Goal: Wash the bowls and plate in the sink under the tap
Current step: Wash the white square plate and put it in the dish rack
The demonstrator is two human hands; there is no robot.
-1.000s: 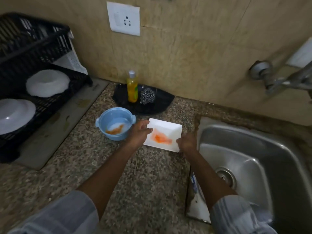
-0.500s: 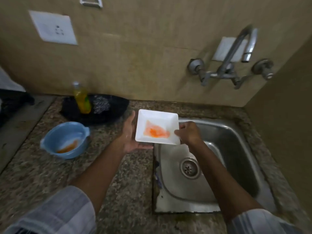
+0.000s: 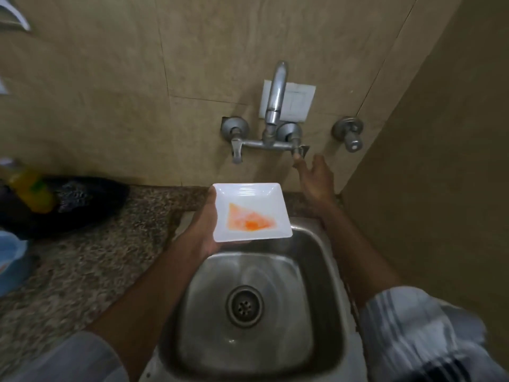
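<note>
My left hand (image 3: 205,226) holds a white square plate (image 3: 249,198) by its left edge, level, above the back left corner of the steel sink (image 3: 329,260). The plate carries an orange smear in its middle. My right hand (image 3: 315,179) is stretched up with the fingers apart, a fingertip at the right handle (image 3: 298,150) of the wall tap (image 3: 275,103). No water runs from the spout. A blue bowl (image 3: 9,260) with an orange stain shows only partly at the left edge.
A yellow soap bottle (image 3: 30,188) and a steel scrubber sit on a black dish (image 3: 91,199) on the granite counter (image 3: 91,260). A side wall stands close to the right of the sink. A separate valve (image 3: 349,133) juts from the back wall.
The plate has travelled from the counter beside the blue bowl to above the sink. My right hand let go of it and rose to the tap handle. The view swung right.
</note>
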